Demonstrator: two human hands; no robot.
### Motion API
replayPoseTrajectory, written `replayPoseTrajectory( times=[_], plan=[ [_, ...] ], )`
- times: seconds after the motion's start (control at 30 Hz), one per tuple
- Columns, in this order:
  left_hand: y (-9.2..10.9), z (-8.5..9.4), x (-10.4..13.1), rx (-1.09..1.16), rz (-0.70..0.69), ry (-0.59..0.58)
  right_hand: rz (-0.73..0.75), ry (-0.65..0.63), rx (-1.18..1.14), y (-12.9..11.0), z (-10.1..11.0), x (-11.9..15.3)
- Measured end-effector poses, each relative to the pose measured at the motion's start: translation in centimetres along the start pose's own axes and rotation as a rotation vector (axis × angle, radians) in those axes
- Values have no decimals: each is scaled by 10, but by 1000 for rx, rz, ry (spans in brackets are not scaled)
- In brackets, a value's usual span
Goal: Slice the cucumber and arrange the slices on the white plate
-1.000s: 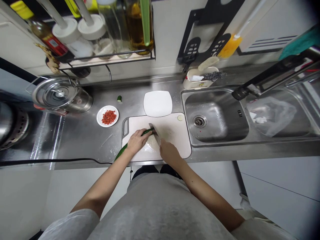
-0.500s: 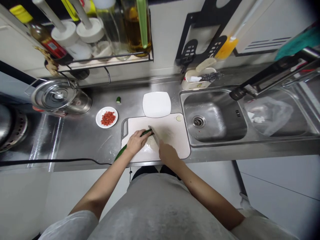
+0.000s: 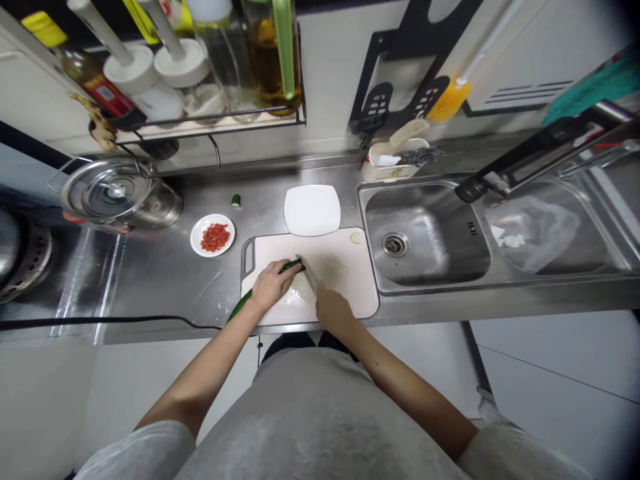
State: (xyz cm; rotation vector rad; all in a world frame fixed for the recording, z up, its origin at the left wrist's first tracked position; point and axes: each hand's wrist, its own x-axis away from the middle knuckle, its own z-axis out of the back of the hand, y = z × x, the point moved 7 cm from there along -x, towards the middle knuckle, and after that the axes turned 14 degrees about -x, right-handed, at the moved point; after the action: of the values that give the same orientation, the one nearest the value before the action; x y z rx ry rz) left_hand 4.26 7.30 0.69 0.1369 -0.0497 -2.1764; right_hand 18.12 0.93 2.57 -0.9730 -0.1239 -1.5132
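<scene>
A long green cucumber [image 3: 241, 305] lies slantwise across the white cutting board [image 3: 345, 300], its middle hidden under my left hand [image 3: 271, 285]. That hand is closed over it, fingers near the far end. My right hand [image 3: 334, 310] grips the handle of a kitchen knife [image 3: 309, 273]; the blade stands at the cucumber's far end, close to my left fingertips. One thin pale round slice [image 3: 355, 237] lies in the board's upper right corner. A white square plate [image 3: 313, 210] touches the board's back edge. A cut-off cucumber end [image 3: 236, 200] sits on the steel counter.
A white plate [image 3: 196, 244] of chopped red pieces stands left of the board. A lidded steel pot [image 3: 165, 203] is farther left. Right of the board are the sink [image 3: 435, 233] and faucet [image 3: 473, 189]. A black cable [image 3: 150, 320] runs along the counter's front edge.
The knife blade has tilted slightly at the cucumber's end. Both hands keep nearly the same places, and the whole view has shifted a little.
</scene>
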Motion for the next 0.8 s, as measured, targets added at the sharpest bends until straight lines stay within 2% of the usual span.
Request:
replayPoseTrajectory(
  times=[0.47,0.8],
  plan=[
    [0,1,0,5,6,-3,9,38,11,3,-8,-4],
    [1,3,-1,-5,7,-11,-33,51,-51,10,-25,-16]
  ],
)
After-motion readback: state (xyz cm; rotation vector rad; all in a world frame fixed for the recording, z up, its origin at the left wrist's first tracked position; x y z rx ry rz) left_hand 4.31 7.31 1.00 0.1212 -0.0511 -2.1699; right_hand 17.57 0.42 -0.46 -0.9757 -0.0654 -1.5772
